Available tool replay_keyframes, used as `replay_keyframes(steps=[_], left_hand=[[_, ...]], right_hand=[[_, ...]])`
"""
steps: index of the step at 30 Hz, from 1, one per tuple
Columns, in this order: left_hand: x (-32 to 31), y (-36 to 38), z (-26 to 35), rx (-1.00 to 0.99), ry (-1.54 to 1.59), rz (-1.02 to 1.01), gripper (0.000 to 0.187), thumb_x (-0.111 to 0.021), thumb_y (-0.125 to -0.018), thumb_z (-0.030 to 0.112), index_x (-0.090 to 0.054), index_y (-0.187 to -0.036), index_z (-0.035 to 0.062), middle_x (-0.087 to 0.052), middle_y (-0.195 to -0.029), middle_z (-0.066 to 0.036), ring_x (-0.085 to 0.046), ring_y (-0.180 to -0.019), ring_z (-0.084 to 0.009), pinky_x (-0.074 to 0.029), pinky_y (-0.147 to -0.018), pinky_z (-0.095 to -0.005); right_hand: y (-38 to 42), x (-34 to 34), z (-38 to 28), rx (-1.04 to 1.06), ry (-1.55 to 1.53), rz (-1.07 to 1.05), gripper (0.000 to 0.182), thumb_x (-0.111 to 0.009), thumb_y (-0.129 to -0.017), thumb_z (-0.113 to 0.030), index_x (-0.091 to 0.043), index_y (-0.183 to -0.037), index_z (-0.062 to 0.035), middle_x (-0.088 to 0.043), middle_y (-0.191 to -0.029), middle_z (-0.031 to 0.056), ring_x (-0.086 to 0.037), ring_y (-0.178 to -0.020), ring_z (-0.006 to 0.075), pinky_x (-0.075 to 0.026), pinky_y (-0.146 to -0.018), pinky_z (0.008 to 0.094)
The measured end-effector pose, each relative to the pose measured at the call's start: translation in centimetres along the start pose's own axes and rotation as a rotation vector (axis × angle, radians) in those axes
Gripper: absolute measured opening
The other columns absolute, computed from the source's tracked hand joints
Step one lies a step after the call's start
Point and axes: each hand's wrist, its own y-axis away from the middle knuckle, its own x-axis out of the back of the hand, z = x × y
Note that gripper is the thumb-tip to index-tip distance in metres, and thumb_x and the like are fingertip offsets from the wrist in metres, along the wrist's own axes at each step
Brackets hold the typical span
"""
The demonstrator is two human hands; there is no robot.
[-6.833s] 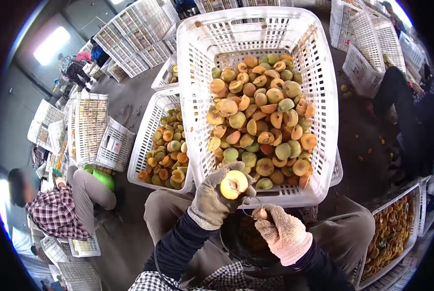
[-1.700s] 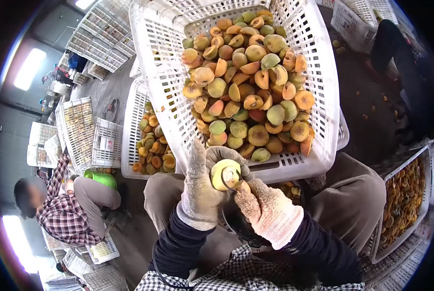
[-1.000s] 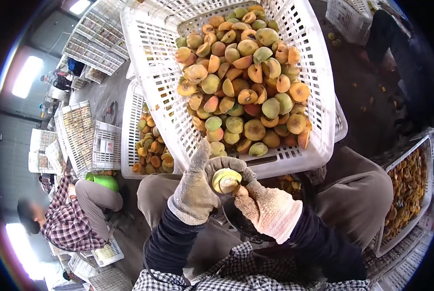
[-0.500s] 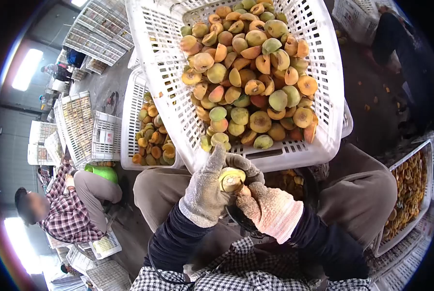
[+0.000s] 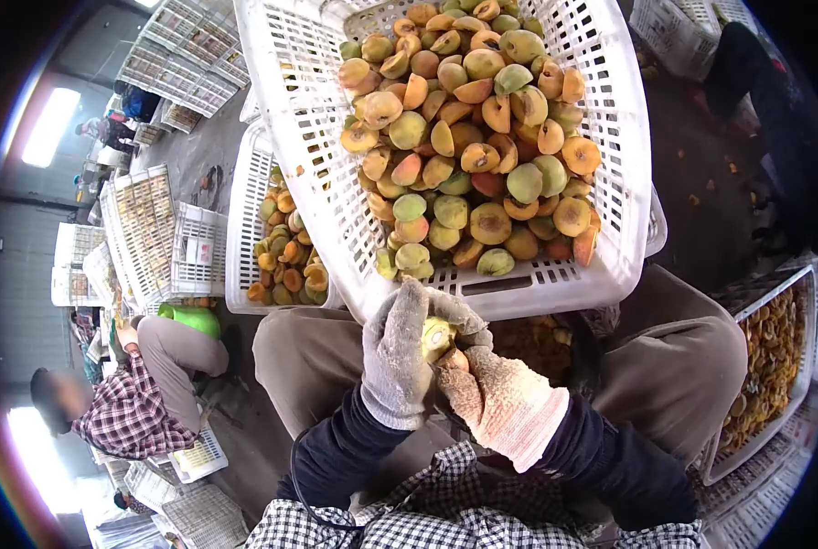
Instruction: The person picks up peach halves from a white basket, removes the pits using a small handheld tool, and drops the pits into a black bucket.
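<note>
My left hand (image 5: 401, 352), in a grey work glove, is closed around a yellow-green apricot (image 5: 437, 338) with a pale cut face turned up. My right hand (image 5: 500, 393), in a pinkish, worn glove, is closed and pressed against the fruit's lower right side. A small brownish tip shows at its thumb; whether that is a tool or the thumb itself I cannot make out. Just beyond both hands, a white plastic crate (image 5: 555, 300) leans toward me, heaped with halved apricots (image 5: 491, 224), some cut side up. Under the hands, a dark tub (image 5: 588, 352) holds orange pieces between my knees.
A second white crate (image 5: 241, 242) of fruit halves stands at the left, partly behind the first. Another crate (image 5: 807, 343) of orange fruit sits at the right. A co-worker in a checked shirt (image 5: 134, 412) sits at left, near a green basin (image 5: 192, 320) and stacked crates (image 5: 139, 238).
The left hand has rolled inward, turning the apricot's cut face and covering more of it. The right hand has shifted slightly and stays against the fruit. The co-worker's arm has moved.
</note>
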Motion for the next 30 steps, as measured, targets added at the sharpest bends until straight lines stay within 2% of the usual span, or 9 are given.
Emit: replay_keyframes(steps=[2,4,6,10,12,14,18,21,30], left_hand=[[0.4,-0.8,1.3,0.025,-0.432,-0.189,0.057,-0.038,-0.092,0.050,-0.057,-0.077,-0.0014,-0.059,-0.067,-0.013,-0.060,-0.060,-0.0214,-0.051,-0.059,-0.0309],[0.8,-1.6,1.4,0.011,-0.580,-0.260,0.060,-0.038,-0.091,0.053,-0.058,-0.073,-0.0009,-0.059,-0.065,-0.011,-0.059,-0.059,-0.0176,-0.049,-0.058,-0.0281],[0.8,-2.1,1.6,0.182,-0.335,-0.323,0.050,-0.040,-0.093,0.044,-0.057,-0.079,-0.0005,-0.058,-0.068,-0.010,-0.058,-0.060,-0.0173,-0.047,-0.057,-0.0270],[-0.1,-0.5,-1.3,-0.319,-0.025,-0.164,0.048,-0.035,-0.094,0.047,-0.053,-0.091,0.0029,-0.058,-0.076,-0.014,-0.061,-0.072,-0.0270,-0.053,-0.066,-0.0399],[0.0,-0.7,-2.1,-0.411,-0.013,-0.135,0.045,-0.038,-0.094,0.044,-0.052,-0.081,0.0030,-0.056,-0.070,-0.014,-0.060,-0.064,-0.0272,-0.053,-0.061,-0.0418],[-0.2,-1.0,-0.5,-0.076,0.166,-0.098,0.045,-0.042,-0.093,0.042,-0.051,-0.072,0.0035,-0.054,-0.063,-0.015,-0.058,-0.056,-0.0276,-0.052,-0.055,-0.0432],[0.2,-2.1,0.6,0.215,-0.051,-0.112,0.048,-0.046,-0.092,0.041,-0.051,-0.064,0.0024,-0.054,-0.057,-0.013,-0.054,-0.049,-0.0231,-0.050,-0.051,-0.0347],[0.2,-2.0,1.6,0.202,-0.157,-0.202,0.045,-0.049,-0.090,0.037,-0.053,-0.063,0.0026,-0.055,-0.057,-0.012,-0.056,-0.053,-0.0218,-0.049,-0.054,-0.0333],[0.5,-2.7,0.7,0.400,0.351,-0.188,0.039,-0.051,-0.088,0.030,-0.044,-0.054,0.0116,-0.048,-0.052,-0.009,-0.050,-0.052,-0.0245,-0.046,-0.055,-0.0365]], right_hand=[[-1.6,2.8,-0.8,-0.317,-0.316,-0.134,0.027,-0.049,-0.091,-0.030,-0.052,-0.093,-0.0026,-0.048,-0.051,0.0107,-0.052,-0.041,0.0254,-0.044,-0.038,0.0334],[-2.0,4.5,-0.3,-0.928,-1.319,-0.574,0.035,-0.050,-0.090,-0.038,-0.052,-0.088,-0.0034,-0.046,-0.049,0.0052,-0.047,-0.036,0.0172,-0.038,-0.032,0.0288],[-1.4,5.0,-0.6,-0.952,-1.471,-0.599,0.040,-0.048,-0.091,-0.042,-0.053,-0.085,-0.0032,-0.045,-0.050,0.0017,-0.042,-0.034,0.0122,-0.033,-0.030,0.0248],[-0.9,3.9,-1.5,-1.026,-1.907,-0.502,0.044,-0.049,-0.089,-0.046,-0.053,-0.079,-0.0039,-0.042,-0.046,0.0019,-0.037,-0.027,0.0122,-0.029,-0.026,0.0232],[-1.0,3.7,-1.3,-1.029,-1.835,-0.535,0.041,-0.047,-0.091,-0.044,-0.053,-0.083,-0.0037,-0.047,-0.051,0.0029,-0.040,-0.030,0.0117,-0.031,-0.028,0.0236],[-1.8,4.9,-2.5,-0.941,-1.302,-0.451,0.040,-0.046,-0.092,-0.040,-0.054,-0.089,-0.0020,-0.051,-0.057,0.0055,-0.051,-0.042,0.0149,-0.038,-0.035,0.0267],[-1.6,3.0,-1.8,-0.775,-1.087,-0.374,0.042,-0.047,-0.091,-0.042,-0.052,-0.085,-0.0013,-0.046,-0.053,0.0042,-0.042,-0.035,0.0125,-0.033,-0.031,0.0241],[-1.1,4.0,0.3,-0.957,-1.785,-0.701,0.046,-0.049,-0.089,-0.048,-0.053,-0.082,-0.0024,-0.046,-0.052,0.0026,-0.036,-0.034,0.0090,-0.028,-0.030,0.0220],[-1.9,3.6,1.0,-0.679,-1.346,-0.641,0.043,-0.050,-0.089,-0.045,-0.053,-0.087,-0.0024,-0.047,-0.054,0.0024,-0.041,-0.036,0.0104,-0.031,-0.030,0.0226]])
